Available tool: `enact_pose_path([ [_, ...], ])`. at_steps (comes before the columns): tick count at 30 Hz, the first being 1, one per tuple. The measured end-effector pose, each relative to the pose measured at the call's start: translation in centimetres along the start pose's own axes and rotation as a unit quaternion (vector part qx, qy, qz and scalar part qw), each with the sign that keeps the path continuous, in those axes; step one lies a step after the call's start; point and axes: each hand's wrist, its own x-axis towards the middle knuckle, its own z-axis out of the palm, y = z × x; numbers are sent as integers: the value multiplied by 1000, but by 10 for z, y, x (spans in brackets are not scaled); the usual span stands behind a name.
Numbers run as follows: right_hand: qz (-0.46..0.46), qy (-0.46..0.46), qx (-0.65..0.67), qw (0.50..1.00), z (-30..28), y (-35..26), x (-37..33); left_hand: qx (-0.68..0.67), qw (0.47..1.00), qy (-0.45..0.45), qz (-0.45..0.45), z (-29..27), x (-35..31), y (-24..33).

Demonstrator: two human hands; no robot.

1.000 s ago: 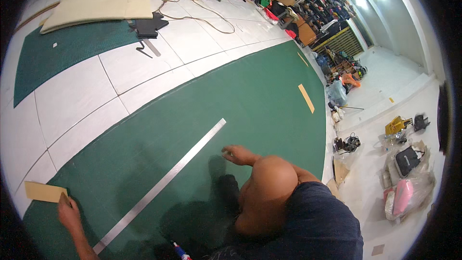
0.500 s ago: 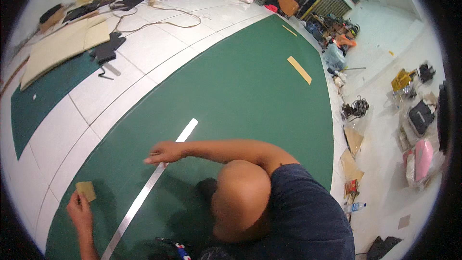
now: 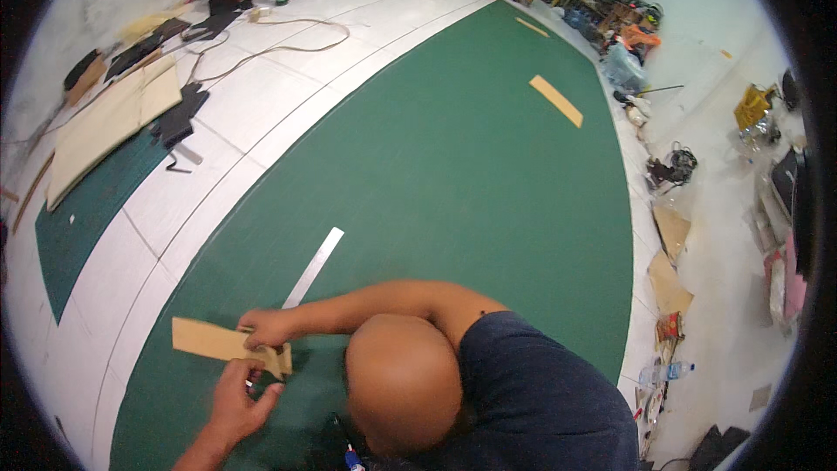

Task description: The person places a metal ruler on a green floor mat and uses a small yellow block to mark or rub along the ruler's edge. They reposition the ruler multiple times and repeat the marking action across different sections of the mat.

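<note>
My right hand [image 3: 268,328] is closed on a tan cardboard strip [image 3: 205,337] that reaches out to its left. A smaller tan piece [image 3: 284,361] shows at the strip's right end, between my two hands. Just below, my left hand [image 3: 240,401] has its fingers curled and the thumb bent toward them. Something small and dark shows there, too unclear to name. A metal ruler [image 3: 314,269] lies on the green sheet [image 3: 418,183], its lower part hidden behind my right forearm. My bare knee [image 3: 404,384] is beside the hands.
A blue-and-white handled tool [image 3: 352,457] lies near my knee. Farther off on the sheet are another tan strip [image 3: 556,102] and a thin one [image 3: 533,27]. Cream board [image 3: 118,131] and dark scraps [image 3: 181,116] lie at left. Plastic bottles [image 3: 667,372] and bags line the right wall.
My right hand has left the ruler and now grips the cardboard strip. My left hand has moved right, close to the right hand. The whole view has shifted slightly.
</note>
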Motion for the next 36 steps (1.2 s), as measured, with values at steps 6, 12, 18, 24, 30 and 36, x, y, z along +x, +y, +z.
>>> enact_pose_path([
  [6, 104, 20, 16, 994, -25, 76, -19, -192, 867, -430, -165, 47, -45, -33],
  [12, 75, 23, -48, 996, -50, 121, -47, -278, 814, -497, -115, 78, -56, -10],
  [18, 53, 73, -195, 977, -70, 101, -39, -395, 853, -335, -62, 105, -81, -18],
  [24, 52, 151, -264, 951, -103, 91, -14, -580, 799, -55, -147, 77, -76, -15],
  [30, -26, 222, -391, 893, -134, 107, -4, -574, 792, 51, -203, 43, -79, -2],
  [36, -73, 319, -560, 761, -161, 100, 5, -385, 918, 69, -66, 19, -80, 30],
])
